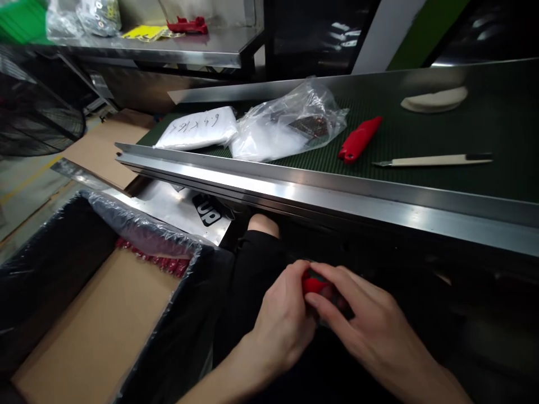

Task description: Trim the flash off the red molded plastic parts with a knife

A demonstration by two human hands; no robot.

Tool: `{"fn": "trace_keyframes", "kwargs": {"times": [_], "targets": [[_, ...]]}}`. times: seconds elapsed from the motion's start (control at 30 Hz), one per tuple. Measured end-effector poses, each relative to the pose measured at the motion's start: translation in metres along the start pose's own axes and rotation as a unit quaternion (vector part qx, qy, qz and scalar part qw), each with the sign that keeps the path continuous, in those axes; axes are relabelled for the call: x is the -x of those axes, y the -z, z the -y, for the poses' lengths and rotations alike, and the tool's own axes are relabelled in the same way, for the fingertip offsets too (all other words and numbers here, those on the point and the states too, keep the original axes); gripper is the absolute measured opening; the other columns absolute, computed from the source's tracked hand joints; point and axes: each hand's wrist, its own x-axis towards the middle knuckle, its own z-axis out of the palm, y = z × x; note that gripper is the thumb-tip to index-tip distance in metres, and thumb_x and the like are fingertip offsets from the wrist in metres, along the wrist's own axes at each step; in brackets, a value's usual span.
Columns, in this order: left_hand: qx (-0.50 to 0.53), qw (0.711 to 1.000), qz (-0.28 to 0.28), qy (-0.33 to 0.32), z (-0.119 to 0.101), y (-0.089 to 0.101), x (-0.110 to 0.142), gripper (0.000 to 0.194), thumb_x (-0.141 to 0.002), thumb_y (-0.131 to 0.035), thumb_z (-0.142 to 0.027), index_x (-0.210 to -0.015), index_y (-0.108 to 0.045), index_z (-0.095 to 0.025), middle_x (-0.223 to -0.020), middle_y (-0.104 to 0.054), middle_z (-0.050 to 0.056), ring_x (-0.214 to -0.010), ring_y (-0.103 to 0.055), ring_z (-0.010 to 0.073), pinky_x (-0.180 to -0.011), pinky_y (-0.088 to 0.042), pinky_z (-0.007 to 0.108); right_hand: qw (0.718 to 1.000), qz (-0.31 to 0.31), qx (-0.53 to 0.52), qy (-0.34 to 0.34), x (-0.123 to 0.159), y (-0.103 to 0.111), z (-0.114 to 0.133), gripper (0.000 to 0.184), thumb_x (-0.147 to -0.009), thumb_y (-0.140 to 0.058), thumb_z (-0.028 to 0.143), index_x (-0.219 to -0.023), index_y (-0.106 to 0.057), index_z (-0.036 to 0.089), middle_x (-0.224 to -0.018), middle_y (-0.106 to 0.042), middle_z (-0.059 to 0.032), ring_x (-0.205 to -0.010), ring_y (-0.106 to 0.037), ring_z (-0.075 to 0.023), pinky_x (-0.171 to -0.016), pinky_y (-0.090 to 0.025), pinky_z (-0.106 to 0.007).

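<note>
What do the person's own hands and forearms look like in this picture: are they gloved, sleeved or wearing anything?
Both the left hand and the right hand are bare: no gloves, and no rings or watch that can be seen. The forearms are uncovered as far as the frame shows, with no sleeve cuffs in view. Fingernails look short and plain.

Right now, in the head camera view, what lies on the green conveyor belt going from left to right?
White packet with handwriting → clear plastic bag → red plastic part → utility knife with a pale handle. The flat white piece lies farther back, above the knife, so I leave it out of the order.
</note>
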Motion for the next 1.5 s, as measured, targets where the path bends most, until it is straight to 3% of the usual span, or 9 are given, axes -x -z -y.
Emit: {"fn": "trace_keyframes", "kwargs": {"times": [0.2, 0.43, 0.57, 0.7, 0.83, 1.03, 1.23, 1.37, 1.5], "targets": [[-0.003, 0.999, -0.005, 0.042, 0.01, -0.002, -0.014, 0.051, -0.077, -0.057, -0.01, -0.125, -0.043, -0.02, -0.099, -0.059, 0.003, -0.086, -0.057, 0.0174, -0.078, -0.042, 0.029, 0.99, -0.132, 0.002, -0.048, 0.021, 0.015, -0.001, 0.011, -0.091, -0.061, 0.028, -0.101, -0.063, 0.031, -0.082, -0.07, 0.0105, -0.068, -0.065, -0.0027, -0.063, -0.05, -0.007], [0.068, 0.996, -0.02, 0.052, 0.013, -0.013, -0.032, 0.026, -0.07, -0.06, -0.007, -0.093, -0.063, -0.019, -0.084, -0.063, -0.001, -0.078, -0.057, 0.0135, -0.072, -0.042, 0.024, 0.963, -0.245, 0.107, -0.033, 0.078, 0.018, -0.037, 0.023, -0.085, -0.065, 0.025, -0.108, -0.067, 0.024, -0.093, -0.073, -0.0016, -0.072, -0.07, -0.0172, -0.071, -0.06, -0.026], [0.144, 0.984, -0.056, 0.093, 0.021, -0.015, -0.038, 0.017, -0.081, -0.062, -0.027, -0.092, -0.062, -0.014, -0.078, -0.063, 0.002, -0.072, -0.057, 0.0128, -0.064, -0.043, 0.022, 0.973, -0.163, 0.134, 0.096, 0.09, 0.034, -0.06, 0.027, -0.081, -0.066, 0.015, -0.106, -0.068, 0.025, -0.095, -0.073, -0.0012, -0.073, -0.07, -0.0175, -0.066, -0.061, -0.026], [0.185, 0.973, -0.068, 0.117, 0.017, -0.009, -0.04, 0.018, -0.081, -0.064, -0.029, -0.082, -0.064, -0.012, -0.069, -0.06, 0.002, -0.065, -0.053, 0.0109, -0.059, -0.04, 0.02, 0.93, -0.158, 0.24, 0.23, 0.085, 0.034, -0.051, 0.033, -0.077, -0.071, 0.007, -0.109, -0.067, 0.015, -0.097, -0.07, -0.0037, -0.087, -0.068, -0.0158, -0.084, -0.056, -0.025], [0.194, 0.974, -0.057, 0.101, 0.009, -0.007, -0.035, 0.018, -0.084, -0.065, -0.031, -0.086, -0.067, -0.013, -0.076, -0.062, 0.003, -0.07, -0.053, 0.0115, -0.065, -0.042, 0.022, 0.929, -0.109, 0.254, 0.247, 0.071, 0.023, -0.034, 0.026, -0.084, -0.061, 0.003, -0.11, -0.064, 0.007, -0.104, -0.067, -0.0115, -0.104, -0.062, -0.0189, -0.097, -0.047, -0.032], [0.172, 0.982, -0.051, 0.056, 0.013, -0.008, -0.03, 0.017, -0.087, -0.064, -0.031, -0.088, -0.07, -0.015, -0.086, -0.063, 0.005, -0.078, -0.055, 0.014, -0.072, -0.044, 0.025, 0.914, 0.003, 0.279, 0.294, 0.055, 0.024, -0.036, 0.036, -0.092, -0.034, 0.004, -0.108, -0.066, 0.008, -0.105, -0.068, -0.0137, -0.101, -0.064, -0.0234, -0.084, -0.054, -0.036], [0.135, 0.987, -0.088, -0.013, 0.021, -0.019, -0.016, 0.011, -0.091, -0.061, -0.026, -0.088, -0.069, -0.019, -0.088, -0.063, 0.002, -0.083, -0.058, 0.0139, -0.075, -0.045, 0.024, 0.937, -0.173, 0.213, 0.214, 0.055, 0.005, -0.032, 0.019, -0.082, -0.062, -0.001, -0.1, -0.064, 0.005, -0.09, -0.07, -0.0104, -0.085, -0.067, -0.0161, -0.081, -0.055, -0.029], [0.122, 0.981, -0.148, -0.028, 0.025, -0.035, -0.007, 0.007, -0.092, -0.059, -0.023, -0.092, -0.066, -0.02, -0.09, -0.063, 0.001, -0.082, -0.059, 0.0119, -0.073, -0.046, 0.021, 0.935, -0.345, 0.071, -0.043, 0.062, -0.032, -0.021, 0.018, -0.086, -0.064, 0.012, -0.103, -0.063, 0.014, -0.089, -0.072, -0.0047, -0.075, -0.069, -0.0113, -0.07, -0.057, -0.018], [0.108, 0.982, -0.148, -0.053, 0.027, -0.04, -0.002, 0.008, -0.094, -0.054, -0.02, -0.093, -0.062, -0.019, -0.09, -0.064, 0.002, -0.083, -0.06, 0.0123, -0.076, -0.048, 0.023, 0.937, -0.329, -0.077, -0.088, 0.066, -0.053, -0.026, 0.017, -0.091, -0.058, 0.016, -0.107, -0.061, 0.017, -0.09, -0.072, -0.0021, -0.076, -0.071, -0.0117, -0.07, -0.059, -0.015]]}}
